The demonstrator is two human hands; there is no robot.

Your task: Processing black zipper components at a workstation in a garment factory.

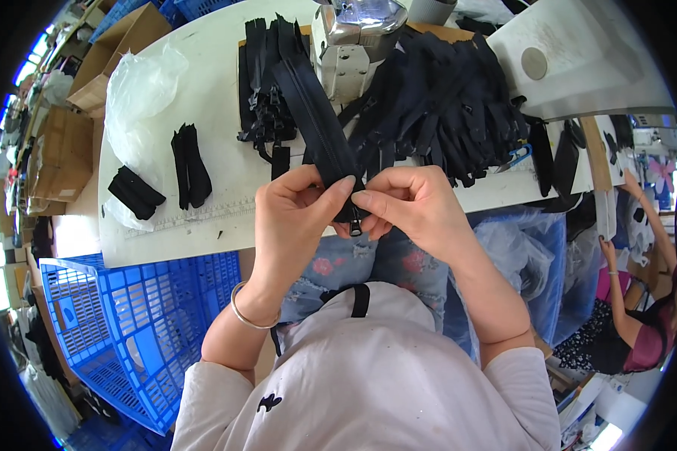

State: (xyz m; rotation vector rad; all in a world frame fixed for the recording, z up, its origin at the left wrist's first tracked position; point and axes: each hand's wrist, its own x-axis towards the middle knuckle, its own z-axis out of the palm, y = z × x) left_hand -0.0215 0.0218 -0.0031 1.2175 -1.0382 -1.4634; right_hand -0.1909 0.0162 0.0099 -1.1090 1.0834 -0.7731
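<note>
A black zipper (316,113) stretches from the sewing machine's head (350,64) down to my two hands, in front of the table edge. My left hand (297,207) pinches its lower part between thumb and fingers. Close beside it, my right hand (414,203) grips the same zipper end, thumb on top. The zipper's slider and pull (355,225) hang just below my fingertips. Behind my left hand lies a bundle of black zippers (267,113) with their sliders bunched together. A larger heap of black zippers (444,105) spreads to the right of the machine head.
Two small black bundles (192,167) and a clear plastic bag (139,105) lie on the white table (218,150) at left. Below stands a blue plastic crate (143,323). A blue bin lined with plastic (519,255) is at right. Another person (636,323) works at far right.
</note>
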